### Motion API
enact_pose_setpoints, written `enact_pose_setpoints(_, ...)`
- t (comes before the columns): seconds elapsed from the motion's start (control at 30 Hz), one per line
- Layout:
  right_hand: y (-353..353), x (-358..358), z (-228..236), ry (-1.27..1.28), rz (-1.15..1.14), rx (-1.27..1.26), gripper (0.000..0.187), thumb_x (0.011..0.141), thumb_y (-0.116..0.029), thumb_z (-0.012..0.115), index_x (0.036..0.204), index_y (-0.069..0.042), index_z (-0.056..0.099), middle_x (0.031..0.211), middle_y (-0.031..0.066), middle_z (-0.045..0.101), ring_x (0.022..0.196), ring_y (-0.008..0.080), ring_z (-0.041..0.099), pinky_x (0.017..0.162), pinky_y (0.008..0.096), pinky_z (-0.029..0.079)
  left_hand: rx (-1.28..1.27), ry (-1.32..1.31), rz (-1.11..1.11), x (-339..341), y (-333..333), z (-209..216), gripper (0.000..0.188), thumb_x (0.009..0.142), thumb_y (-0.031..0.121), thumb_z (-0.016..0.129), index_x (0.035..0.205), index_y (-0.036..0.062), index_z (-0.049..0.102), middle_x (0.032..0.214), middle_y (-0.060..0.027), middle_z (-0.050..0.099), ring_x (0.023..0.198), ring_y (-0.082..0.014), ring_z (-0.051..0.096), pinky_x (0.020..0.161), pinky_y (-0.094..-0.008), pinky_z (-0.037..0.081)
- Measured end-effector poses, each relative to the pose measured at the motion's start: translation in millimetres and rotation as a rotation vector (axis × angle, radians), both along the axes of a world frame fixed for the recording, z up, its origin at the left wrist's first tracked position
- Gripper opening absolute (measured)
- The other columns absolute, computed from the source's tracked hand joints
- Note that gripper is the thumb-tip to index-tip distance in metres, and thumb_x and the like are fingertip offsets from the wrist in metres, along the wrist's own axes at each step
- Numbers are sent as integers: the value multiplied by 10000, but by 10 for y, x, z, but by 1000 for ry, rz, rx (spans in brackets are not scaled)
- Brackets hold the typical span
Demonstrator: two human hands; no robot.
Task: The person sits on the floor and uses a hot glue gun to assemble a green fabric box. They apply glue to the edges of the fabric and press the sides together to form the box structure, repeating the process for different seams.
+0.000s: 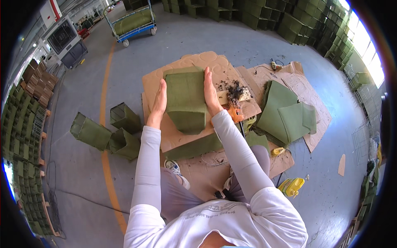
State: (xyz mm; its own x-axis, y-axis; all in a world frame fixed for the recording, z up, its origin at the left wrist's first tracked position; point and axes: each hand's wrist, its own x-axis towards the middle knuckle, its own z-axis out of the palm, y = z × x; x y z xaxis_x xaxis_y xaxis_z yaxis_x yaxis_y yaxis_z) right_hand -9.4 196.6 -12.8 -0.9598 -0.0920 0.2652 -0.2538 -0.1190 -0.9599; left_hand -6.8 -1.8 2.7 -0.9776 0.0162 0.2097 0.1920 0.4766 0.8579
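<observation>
The left hand and the right hand extended forward with fingers straight; their palms lay flat against opposite sides of the green box; the two-handed grip was grasping the box between the palms; the box was located above the cardboard sheet, and whether it rested on that sheet could not be told. Right of the box, dark debris lay on the sheet; an orange tool was adjacent, partly hidden by the right sleeve; farther right, green flat pieces overlapped one another; a yellow bottle was located on the floor at lower right. On the left, three open-ended green containers were grouped at the orange floor line. Beyond these, a blue wheeled cart carried a green load; stacks of green boxes lined the far edge.
</observation>
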Motion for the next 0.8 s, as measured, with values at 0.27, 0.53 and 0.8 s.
enact_pose_setpoints(0.27,470,-130,-63,-61,26,-56,776,953,-597,187,1478,-36,82,1554,105,56,1434,211,29,1151,320,49,47,-11,26,17,-22,-62,836,940,620,195,1450,-39,115,1534,-186,96,1430,-290,33,1156,-363,51)
enact_pose_setpoints(0.53,194,-114,350,-200,164,83,804,941,-622,182,1477,-36,56,1554,107,23,1433,215,5,1150,333,58,50,-20,60,38,-41,-120,851,934,632,191,1451,-39,108,1531,-193,99,1429,-292,41,1155,-368,49)
enact_pose_setpoints(0.8,181,-118,146,27,52,371,805,946,-604,205,1470,-14,45,1543,167,27,1430,256,19,1152,347,61,57,-22,90,31,-6,-143,865,928,644,187,1452,-39,101,1529,-201,102,1429,-294,50,1155,-373,46)
